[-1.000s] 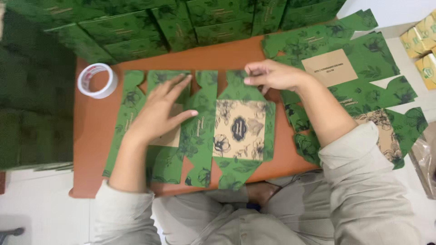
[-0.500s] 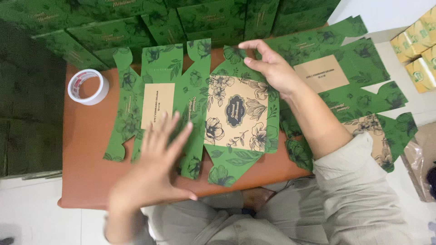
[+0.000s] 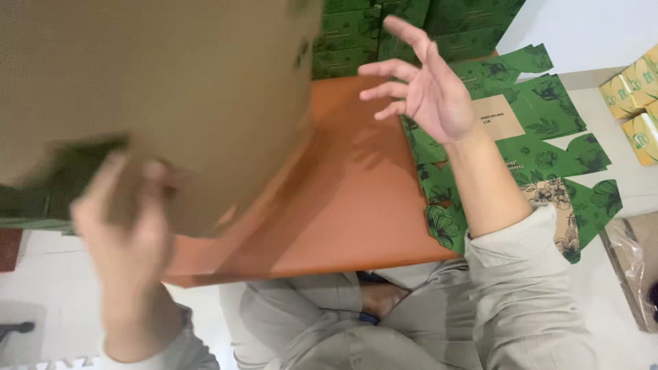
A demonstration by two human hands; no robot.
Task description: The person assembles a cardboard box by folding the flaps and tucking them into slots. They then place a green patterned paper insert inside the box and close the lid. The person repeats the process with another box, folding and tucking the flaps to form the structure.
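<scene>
A large flat carton is raised close to the camera with its plain brown inner side toward me, filling the upper left of the view. My left hand, blurred, grips its lower edge, where a strip of green print shows. My right hand hovers above the orange table to the carton's right, fingers spread and holding nothing. Under my right forearm lies a pile of flat green floral carton blanks with tan label panels.
Folded green boxes are stacked along the table's far edge. Yellow packages sit at the far right, and a clear plastic bag lies on the floor at lower right. My knees are below the table's near edge.
The flat carton that lay printed side up on the table has been lifted and turned, brown side toward me. My left hand went from hovering to gripping it; my right hand let go and opened.
</scene>
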